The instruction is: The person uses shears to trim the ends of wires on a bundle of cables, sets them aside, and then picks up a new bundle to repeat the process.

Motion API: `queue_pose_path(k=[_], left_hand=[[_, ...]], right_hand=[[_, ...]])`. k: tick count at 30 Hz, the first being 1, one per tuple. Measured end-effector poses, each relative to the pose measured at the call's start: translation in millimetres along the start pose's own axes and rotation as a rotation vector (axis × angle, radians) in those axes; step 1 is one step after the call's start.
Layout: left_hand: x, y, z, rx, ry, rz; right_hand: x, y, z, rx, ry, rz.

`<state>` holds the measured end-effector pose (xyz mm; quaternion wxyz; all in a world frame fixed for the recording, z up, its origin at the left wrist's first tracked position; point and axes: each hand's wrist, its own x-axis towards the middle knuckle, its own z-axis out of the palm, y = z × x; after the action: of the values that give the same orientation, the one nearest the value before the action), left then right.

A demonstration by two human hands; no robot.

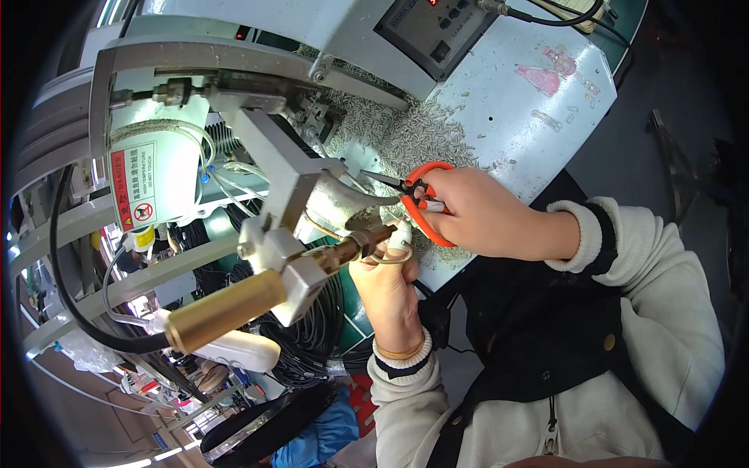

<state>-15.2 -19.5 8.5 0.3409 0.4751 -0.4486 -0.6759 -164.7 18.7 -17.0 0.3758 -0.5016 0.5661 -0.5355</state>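
Note:
My right hand point(480, 214) is closed around orange-handled pliers point(407, 187). Their dark, narrow jaws point left, over the heap of small silvery clippings point(413, 140). Below and to the left, my left hand point(388, 285) is raised with its fingers bent together beside the coppery tip point(365, 243) of a brass-coloured heating tool point(226, 310). A white wrap point(400, 236) covers one fingertip. A thin tan loop point(392, 258) crosses the fingers; what they pinch, if anything, is too hidden to make out. The curved metal guide point(343, 199) lies between the machine arm and the pliers.
A grey machine frame point(273, 148) with a hot-surface warning label point(134, 186) fills the left. The control box point(437, 31) stands at the back of the white table point(499, 109). Coiled black cables point(312, 335) hang below. A pink sticker point(542, 78) marks the table's right.

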Motion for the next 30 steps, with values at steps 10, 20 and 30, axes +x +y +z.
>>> queue_pose_path(k=[10,20,30], left_hand=[[-37,-2,8,-0.127,-0.008,-0.073],[-72,-30,18,0.286,-0.172,0.102],[-76,-6,3,-0.322,-0.297,-0.256]], right_hand=[[-23,-9,-17,0.011,-0.032,-0.072],[-51,-29,-15,-0.196,-0.206,-0.337],[-60,-5,-13,-0.642,0.128,-0.935]])
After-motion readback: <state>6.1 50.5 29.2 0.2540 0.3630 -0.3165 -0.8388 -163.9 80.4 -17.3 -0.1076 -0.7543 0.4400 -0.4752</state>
